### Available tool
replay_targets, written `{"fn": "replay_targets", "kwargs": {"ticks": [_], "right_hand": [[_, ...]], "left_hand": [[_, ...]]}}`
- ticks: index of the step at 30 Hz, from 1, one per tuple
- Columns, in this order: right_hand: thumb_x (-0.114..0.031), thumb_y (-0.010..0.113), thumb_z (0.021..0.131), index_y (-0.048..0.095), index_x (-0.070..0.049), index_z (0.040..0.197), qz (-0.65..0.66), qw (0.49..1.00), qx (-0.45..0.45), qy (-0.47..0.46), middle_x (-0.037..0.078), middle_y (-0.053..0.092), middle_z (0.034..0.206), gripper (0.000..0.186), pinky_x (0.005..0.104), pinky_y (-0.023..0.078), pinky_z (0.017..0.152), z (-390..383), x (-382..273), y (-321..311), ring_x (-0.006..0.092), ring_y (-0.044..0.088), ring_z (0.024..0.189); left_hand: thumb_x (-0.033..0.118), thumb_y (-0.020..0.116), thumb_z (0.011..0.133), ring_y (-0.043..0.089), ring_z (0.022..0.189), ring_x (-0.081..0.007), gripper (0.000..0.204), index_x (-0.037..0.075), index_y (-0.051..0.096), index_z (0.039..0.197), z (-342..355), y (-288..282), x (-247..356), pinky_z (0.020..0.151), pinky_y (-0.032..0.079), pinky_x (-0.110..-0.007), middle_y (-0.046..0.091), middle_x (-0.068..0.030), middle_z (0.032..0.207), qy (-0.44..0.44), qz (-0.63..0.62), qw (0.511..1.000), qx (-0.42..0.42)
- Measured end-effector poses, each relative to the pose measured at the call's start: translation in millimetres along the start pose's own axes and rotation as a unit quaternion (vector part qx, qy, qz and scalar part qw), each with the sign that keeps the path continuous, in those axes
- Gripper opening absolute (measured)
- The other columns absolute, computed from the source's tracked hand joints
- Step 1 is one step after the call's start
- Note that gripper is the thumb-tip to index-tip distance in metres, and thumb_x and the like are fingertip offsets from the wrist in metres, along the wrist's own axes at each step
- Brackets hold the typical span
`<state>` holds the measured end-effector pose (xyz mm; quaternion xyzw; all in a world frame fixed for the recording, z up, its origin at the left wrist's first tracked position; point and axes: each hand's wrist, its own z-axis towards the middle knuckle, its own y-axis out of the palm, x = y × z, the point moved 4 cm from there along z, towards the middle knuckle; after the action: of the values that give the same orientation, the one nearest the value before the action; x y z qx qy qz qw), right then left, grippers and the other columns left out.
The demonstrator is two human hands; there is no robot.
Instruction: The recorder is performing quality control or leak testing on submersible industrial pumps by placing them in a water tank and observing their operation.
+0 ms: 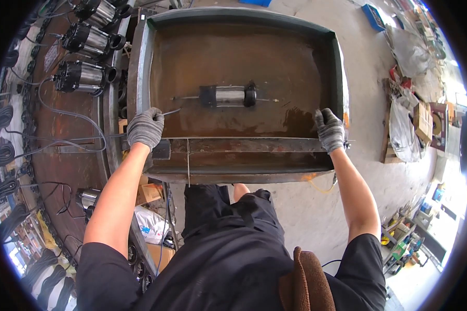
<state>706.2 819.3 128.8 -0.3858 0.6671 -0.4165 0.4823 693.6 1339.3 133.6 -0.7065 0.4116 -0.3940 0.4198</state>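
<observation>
A large metal tank of brownish water stands in front of me. Under the water lies a cylindrical pump, its body silver and its ends black, with thin lines running out both ways. My left hand, in a grey striped glove, is closed at the tank's near left corner, around a dark cable that dips into the water. At the near right corner is my right hand, gloved alike, its fingers curled by the rim. Whatever it grips is hidden under the fingers.
More silver-and-black pumps with cables stand on a brown bench at the left. A metal bar crosses the tank's near side. To the right, boxes and plastic wrap sit on a pallet. A blue crate is at the far right.
</observation>
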Motion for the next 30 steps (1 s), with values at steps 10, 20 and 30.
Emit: {"fn": "replay_targets", "kwargs": {"ticks": [10,20,30], "right_hand": [[-0.039,0.051,0.097,0.067,-0.008,0.105,-0.049,0.998,-0.027,0.014,0.022,0.068,0.095,0.036,0.0496,0.050,0.082,-4,-11,-8,0.0435,0.063,0.092],[-0.036,0.052,0.097,0.068,-0.008,0.107,-0.056,0.997,-0.050,0.033,0.023,0.068,0.096,0.034,0.0492,0.051,0.083,-5,-16,-12,0.0436,0.064,0.093],[-0.036,0.053,0.096,0.068,-0.008,0.108,-0.058,0.997,-0.051,0.023,0.023,0.068,0.098,0.034,0.0490,0.050,0.085,-3,-10,-8,0.0439,0.063,0.094]], "left_hand": [[0.031,0.056,0.091,0.066,0.091,-0.0379,0.027,0.013,0.072,0.104,1,4,-1,0.082,0.053,-0.044,0.070,-0.0179,0.095,-0.003,0.009,1.000,0.015],[0.031,0.055,0.091,0.066,0.091,-0.0384,0.029,0.014,0.072,0.105,3,7,-4,0.083,0.053,-0.044,0.070,-0.0186,0.095,-0.002,0.015,1.000,0.023],[0.031,0.056,0.091,0.066,0.091,-0.0384,0.028,0.013,0.072,0.105,1,6,-2,0.083,0.053,-0.045,0.070,-0.0183,0.095,-0.007,0.019,0.999,0.034]]}}
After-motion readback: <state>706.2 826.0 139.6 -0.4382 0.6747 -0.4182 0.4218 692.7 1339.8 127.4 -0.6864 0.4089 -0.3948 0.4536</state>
